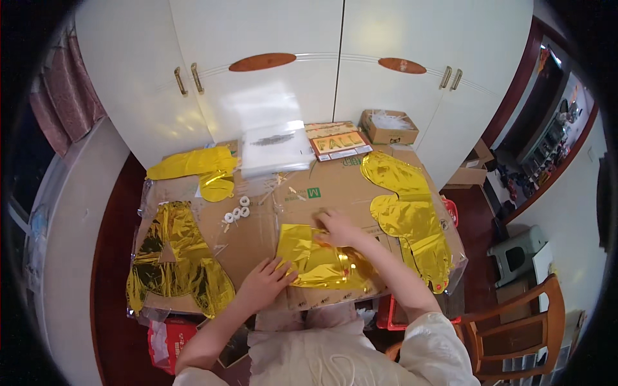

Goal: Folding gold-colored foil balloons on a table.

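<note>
A flat gold foil balloon [315,260], partly folded over, lies near the table's front edge between my hands. My left hand [267,281] rests at its lower left edge, fingers stretched out and apart. Across its upper edge lies my right hand [339,229], its fingers spread and slightly bent on the foil; part of the balloon's right side is hidden under that forearm. An A-shaped gold foil balloon [170,257] is spread flat at the left. Two more flat foil balloons lie at the far left [193,164] and along the right side [409,212].
Cardboard [257,212] covers the table. Small white rolls [237,211] sit left of centre. Clear plastic bags [273,151], a printed card pack [338,141] and a small open carton [389,127] stand along the back. A wooden chair [515,325] is at the right.
</note>
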`<state>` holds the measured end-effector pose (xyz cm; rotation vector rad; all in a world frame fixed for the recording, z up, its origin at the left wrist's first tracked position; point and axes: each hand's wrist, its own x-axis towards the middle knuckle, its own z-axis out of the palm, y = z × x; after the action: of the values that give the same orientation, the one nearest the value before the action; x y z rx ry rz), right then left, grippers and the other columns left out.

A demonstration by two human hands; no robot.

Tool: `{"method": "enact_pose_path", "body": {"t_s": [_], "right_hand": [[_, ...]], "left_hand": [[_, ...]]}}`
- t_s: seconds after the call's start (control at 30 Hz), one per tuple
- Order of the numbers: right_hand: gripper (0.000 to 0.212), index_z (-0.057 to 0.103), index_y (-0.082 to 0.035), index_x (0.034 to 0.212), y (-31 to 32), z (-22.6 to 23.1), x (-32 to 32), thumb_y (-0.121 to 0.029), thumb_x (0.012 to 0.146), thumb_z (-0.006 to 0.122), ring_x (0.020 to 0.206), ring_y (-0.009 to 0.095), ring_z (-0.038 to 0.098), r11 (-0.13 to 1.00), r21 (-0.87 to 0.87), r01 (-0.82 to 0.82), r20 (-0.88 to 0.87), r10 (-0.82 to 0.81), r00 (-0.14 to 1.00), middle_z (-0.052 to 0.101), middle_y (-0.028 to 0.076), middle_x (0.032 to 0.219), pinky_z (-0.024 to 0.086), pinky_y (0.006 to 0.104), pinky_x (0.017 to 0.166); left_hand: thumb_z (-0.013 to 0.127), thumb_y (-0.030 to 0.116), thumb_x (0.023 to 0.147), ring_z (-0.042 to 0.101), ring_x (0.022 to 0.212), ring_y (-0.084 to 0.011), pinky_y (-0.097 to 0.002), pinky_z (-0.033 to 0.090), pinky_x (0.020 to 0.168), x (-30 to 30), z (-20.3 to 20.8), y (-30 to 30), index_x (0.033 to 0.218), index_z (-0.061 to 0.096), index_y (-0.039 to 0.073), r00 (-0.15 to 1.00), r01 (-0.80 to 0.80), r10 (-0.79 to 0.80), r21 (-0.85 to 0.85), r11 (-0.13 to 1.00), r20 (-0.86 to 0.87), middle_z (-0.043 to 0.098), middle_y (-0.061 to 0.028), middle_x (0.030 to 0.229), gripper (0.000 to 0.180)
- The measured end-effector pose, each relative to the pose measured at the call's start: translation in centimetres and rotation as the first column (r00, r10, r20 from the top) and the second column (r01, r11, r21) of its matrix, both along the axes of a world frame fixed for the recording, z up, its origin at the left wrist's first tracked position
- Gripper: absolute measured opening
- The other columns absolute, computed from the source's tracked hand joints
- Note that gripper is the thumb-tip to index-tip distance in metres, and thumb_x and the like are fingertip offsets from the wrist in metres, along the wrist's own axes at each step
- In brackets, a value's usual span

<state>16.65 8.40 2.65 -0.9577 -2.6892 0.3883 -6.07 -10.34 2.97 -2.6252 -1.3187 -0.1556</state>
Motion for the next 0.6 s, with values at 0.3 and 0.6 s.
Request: {"method": "enact_pose_path", "body": {"t_s": [0.3, 0.6], "right_hand": [[0.064, 0.043, -0.004, 0.128, -0.2, -0.8, 0.6, -0.016, 0.074, 0.074, 0.107, 0.039, 0.056, 0.889, -0.353, 0.291, -0.023, -0.319, 0.947, 0.055, 0.022, 0.117, 0.047, 0.044, 0.092], [0.032, 0.058, -0.01, 0.113, -2.6, -0.4, 6.6, -0.001, 0.083, 0.056, 0.106, 0.033, 0.059, 0.849, -0.504, -0.158, -0.294, 0.003, 0.956, 0.061, 0.018, 0.112, 0.05, 0.0374, 0.082]], "left_hand": [[0.052, 0.016, 0.085, 0.046, 0.127, -0.0236, -0.0425, 0.037, 0.104, -3.0, -0.8, 8.1, 0.126, 0.055, 0.016, 0.997, 0.076, -0.076, 0.083, 0.994, 0.003, 0.054, -0.0026, 0.131, 0.041], [0.063, 0.041, 0.078, 0.039, 0.133, -0.0285, -0.0452, 0.029, 0.112, -0.8, 1.4, 2.7, 0.14, 0.04, 0.01, 0.987, 0.158, -0.141, -0.288, 0.944, 0.079, 0.04, -0.0125, 0.144, 0.072]]}}
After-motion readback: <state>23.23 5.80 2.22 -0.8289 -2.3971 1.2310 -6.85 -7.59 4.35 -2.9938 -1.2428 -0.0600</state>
